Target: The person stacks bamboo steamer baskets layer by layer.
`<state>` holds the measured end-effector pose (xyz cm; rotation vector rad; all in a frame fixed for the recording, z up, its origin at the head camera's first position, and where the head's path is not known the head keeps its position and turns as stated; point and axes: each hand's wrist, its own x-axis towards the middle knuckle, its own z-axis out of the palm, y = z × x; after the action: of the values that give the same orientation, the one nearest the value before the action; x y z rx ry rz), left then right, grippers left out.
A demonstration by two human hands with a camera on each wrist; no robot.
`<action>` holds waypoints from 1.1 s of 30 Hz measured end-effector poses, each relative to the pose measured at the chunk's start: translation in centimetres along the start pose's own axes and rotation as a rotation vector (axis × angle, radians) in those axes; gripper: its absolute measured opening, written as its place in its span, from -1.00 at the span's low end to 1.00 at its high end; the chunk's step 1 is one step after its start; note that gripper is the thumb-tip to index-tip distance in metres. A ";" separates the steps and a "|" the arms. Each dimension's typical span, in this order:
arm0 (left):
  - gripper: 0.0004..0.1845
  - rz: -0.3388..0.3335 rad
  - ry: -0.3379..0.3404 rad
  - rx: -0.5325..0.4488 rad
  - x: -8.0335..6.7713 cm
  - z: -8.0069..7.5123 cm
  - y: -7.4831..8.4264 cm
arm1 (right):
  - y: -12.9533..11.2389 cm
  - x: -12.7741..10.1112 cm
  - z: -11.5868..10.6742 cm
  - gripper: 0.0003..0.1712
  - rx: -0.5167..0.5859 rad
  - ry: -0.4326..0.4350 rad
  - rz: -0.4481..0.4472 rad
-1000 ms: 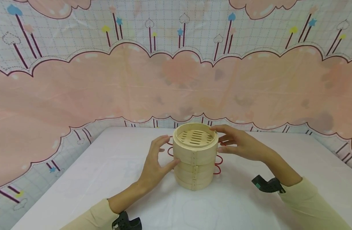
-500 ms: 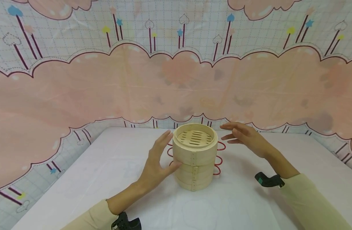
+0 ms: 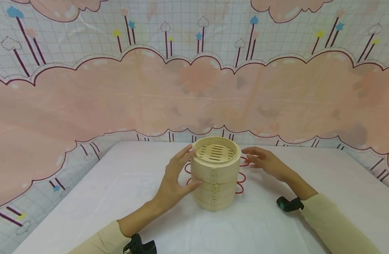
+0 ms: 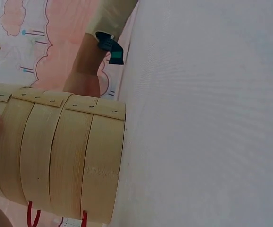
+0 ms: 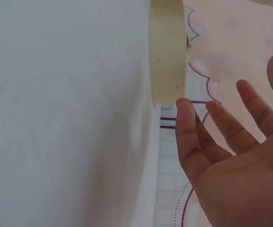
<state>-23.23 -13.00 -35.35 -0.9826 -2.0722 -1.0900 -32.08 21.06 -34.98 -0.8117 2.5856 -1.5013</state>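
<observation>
Steamer stack (image 3: 215, 176), 4 tiers; left hand (image 3: 174, 180) fingers straight on its side; right hand (image 3: 267, 163) open beside it.

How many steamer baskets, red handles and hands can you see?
Bamboo steamer baskets, stacked: 4
Red wire handles in view: 6
Hands: 2, left hand touching the stack, right hand open beside it
Total: 12

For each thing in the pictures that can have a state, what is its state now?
bamboo steamer stack: upright on the table, four tiers, no lid on top
left hand: open, fingers touch the stack's left side
right hand: open, beside the stack's red wire handles
</observation>
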 end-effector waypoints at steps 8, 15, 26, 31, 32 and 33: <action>-0.12 0.006 0.009 0.015 0.1 0.3 -0.1 | 0.7 0.3 0.8 -0.50 -0.011 -0.033 0.021; -0.11 -0.003 0.017 0.012 0.0 0.4 -0.1 | 1.4 0.4 1.4 -0.43 -0.062 -0.050 0.032; -0.11 -0.006 0.015 -0.003 0.2 0.8 -0.2 | 2.9 0.6 2.3 -0.21 -0.315 -0.023 -0.004; -0.12 -0.017 0.019 -0.004 0.1 0.8 0.1 | 3.0 0.8 2.3 -0.24 -0.390 0.008 -0.055; -0.12 -0.019 0.019 -0.002 0.1 0.8 0.1 | 2.9 0.8 2.3 -0.23 -0.399 0.014 -0.051; -0.12 -0.020 0.019 -0.001 0.1 0.8 0.1 | 2.8 0.8 2.3 -0.23 -0.411 0.017 -0.050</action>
<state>-23.36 -12.26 -35.60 -0.9501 -2.0704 -1.1070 -33.21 19.93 -38.31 -0.9004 2.9530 -0.9958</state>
